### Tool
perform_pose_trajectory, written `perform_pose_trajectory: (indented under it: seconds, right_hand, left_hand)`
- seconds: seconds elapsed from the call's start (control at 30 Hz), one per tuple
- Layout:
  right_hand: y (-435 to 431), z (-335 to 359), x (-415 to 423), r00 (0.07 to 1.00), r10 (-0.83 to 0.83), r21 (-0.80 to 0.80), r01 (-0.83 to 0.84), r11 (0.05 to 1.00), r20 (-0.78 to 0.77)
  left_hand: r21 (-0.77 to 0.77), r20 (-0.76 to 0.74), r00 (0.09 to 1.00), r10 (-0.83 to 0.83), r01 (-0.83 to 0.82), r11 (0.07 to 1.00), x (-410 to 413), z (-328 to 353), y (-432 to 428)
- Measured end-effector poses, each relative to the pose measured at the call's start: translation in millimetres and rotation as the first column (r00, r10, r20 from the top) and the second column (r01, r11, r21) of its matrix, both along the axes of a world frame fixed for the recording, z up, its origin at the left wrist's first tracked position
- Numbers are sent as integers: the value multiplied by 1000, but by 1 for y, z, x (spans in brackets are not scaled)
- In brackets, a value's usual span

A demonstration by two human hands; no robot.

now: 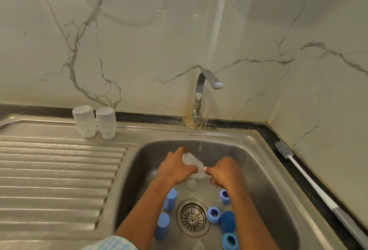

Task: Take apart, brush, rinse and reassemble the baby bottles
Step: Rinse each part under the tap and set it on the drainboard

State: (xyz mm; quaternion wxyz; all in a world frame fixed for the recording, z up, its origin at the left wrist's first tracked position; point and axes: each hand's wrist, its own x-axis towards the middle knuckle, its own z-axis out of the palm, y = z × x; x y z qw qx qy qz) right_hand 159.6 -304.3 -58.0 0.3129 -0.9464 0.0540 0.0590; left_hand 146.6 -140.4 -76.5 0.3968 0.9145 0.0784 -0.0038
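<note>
My left hand (pixel 177 167) grips a clear bottle body (pixel 189 159) under the running water, above the steel sink (pixel 264 180). My right hand (pixel 224 171) pinches the bottle's near end; the thumb tip shows beside the clear plastic. Two clear bottle bodies (pixel 84 121) (pixel 106 122) stand upside down on the draining board. Blue caps (pixel 169 199) (pixel 162 226) lie left of the drain. Blue screw rings (pixel 214 215) (pixel 224 196) (pixel 230 241) lie to its right.
The tap (pixel 206 88) pours a thin stream into the basin. A grey bottle brush with a white handle (pixel 310 182) lies along the black counter edge at the right. The ribbed draining board (pixel 55 180) spreads left. The drain strainer (pixel 192 218) sits at the basin's middle.
</note>
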Motion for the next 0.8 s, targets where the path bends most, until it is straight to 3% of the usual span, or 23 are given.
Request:
perform_pose_trajectory:
  seconds: [0.07, 0.2, 0.43, 0.57, 0.63, 0.7, 0.8]
  right_hand:
    - [1, 4, -12, 986, 124, 11, -126, 992, 113]
    - [10, 10, -37, 932, 338, 133, -354, 926, 129]
    - [20, 14, -59, 899, 384, 180, -423, 888, 212]
    - [14, 22, -64, 904, 313, 232, -384, 894, 293]
    - [9, 28, -64, 904, 270, 245, -358, 901, 330]
    - [3, 33, -62, 901, 244, 254, -346, 903, 358]
    - [-6, 35, -58, 896, 221, 252, -333, 909, 386]
  left_hand:
    - [30, 46, 999, -16, 15, 999, -10, 10, 0]
    - [10, 126, 992, -24, 23, 1000, -32, 21, 2]
    - [1, 231, 970, -76, 78, 997, -65, 26, 10]
    - [-249, 261, 962, -85, 152, 957, -76, 33, 15]
    - [-269, 314, 949, -45, 134, 954, -81, 34, 17]
    - [-173, 356, 934, 17, 49, 984, -82, 28, 25]
    - [128, 298, 954, -14, -26, 991, -78, 10, 38]
